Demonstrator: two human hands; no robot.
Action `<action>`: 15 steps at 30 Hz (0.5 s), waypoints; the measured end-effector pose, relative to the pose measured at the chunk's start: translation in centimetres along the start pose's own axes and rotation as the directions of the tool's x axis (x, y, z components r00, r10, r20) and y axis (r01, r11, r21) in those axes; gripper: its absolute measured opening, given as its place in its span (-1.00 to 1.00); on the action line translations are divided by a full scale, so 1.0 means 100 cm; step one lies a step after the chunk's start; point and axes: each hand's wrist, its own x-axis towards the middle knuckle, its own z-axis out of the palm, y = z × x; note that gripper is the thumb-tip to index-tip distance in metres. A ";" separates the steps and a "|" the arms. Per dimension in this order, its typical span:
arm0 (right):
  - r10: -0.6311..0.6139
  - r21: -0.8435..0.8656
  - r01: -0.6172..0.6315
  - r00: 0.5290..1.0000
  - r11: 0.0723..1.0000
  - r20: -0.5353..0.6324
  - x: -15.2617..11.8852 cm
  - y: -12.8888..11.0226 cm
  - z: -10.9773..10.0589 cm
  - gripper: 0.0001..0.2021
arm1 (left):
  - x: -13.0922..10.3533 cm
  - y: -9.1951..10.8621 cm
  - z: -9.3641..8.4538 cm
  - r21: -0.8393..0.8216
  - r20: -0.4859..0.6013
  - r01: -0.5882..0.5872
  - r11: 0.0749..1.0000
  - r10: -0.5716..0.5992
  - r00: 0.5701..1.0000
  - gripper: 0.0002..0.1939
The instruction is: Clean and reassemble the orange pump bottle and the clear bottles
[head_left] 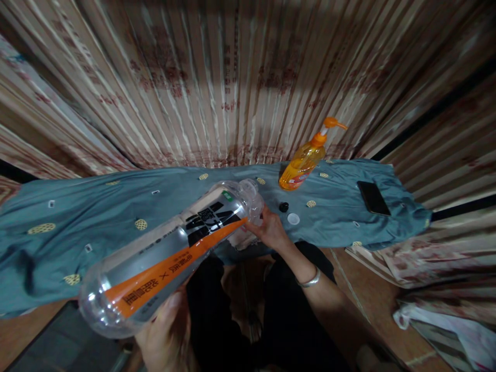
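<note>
My left hand is wrapped around the lower part of a large clear plastic bottle with a silver, black and orange label. The bottle lies tilted, its base toward the lower left and its neck toward the upper right. At the neck end my right hand is closed on a clear plastic container, partly hidden behind the bottle and my fingers. Whether the two mouths touch cannot be made out. Just right of that hand lie a small black cap and a white cap.
A pump bottle of orange-yellow liquid stands at the back of the green cloth-covered surface. Farther right lies a dark phone. Patterned curtains hang behind and at the sides. My knees are below the front edge.
</note>
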 end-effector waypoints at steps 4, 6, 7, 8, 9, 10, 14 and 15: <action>-0.001 0.007 0.001 1.000 1.000 -0.012 0.000 0.000 0.000 -0.39 | 0.001 0.002 0.002 -0.001 0.026 -0.005 1.000 0.005 1.000 -0.43; -0.002 0.003 0.002 1.000 1.000 -0.018 0.000 0.001 0.001 -0.37 | 0.000 0.003 0.003 0.008 0.043 -0.019 1.000 0.019 0.999 -0.45; -0.002 0.000 0.002 1.000 1.000 -0.020 0.000 0.001 0.001 -0.37 | 0.000 0.003 0.003 0.010 0.049 -0.025 1.000 0.025 0.999 -0.45; -0.002 -0.003 0.002 1.000 1.000 -0.023 0.000 0.002 0.002 -0.37 | 0.000 0.003 0.003 0.011 0.053 -0.028 1.000 0.027 0.998 -0.46; 0.000 -0.008 0.000 1.000 1.000 -0.028 0.000 0.002 0.002 -0.38 | 0.000 0.003 0.003 0.011 0.056 -0.028 1.000 0.027 0.998 -0.46; 0.002 -0.014 -0.003 0.999 1.000 -0.033 0.000 0.002 0.003 -0.39 | 0.000 0.004 0.003 0.013 0.059 -0.024 1.000 0.023 0.998 -0.46; 0.001 -0.016 -0.002 0.999 1.000 -0.040 0.000 0.003 0.003 -0.40 | 0.000 0.004 0.004 -0.001 0.020 0.007 1.000 -0.007 1.000 -0.38; 0.001 -0.012 -0.002 0.999 1.000 -0.038 0.000 0.003 0.003 -0.39 | 0.000 0.004 0.004 -0.005 0.010 0.008 1.000 -0.007 1.000 -0.39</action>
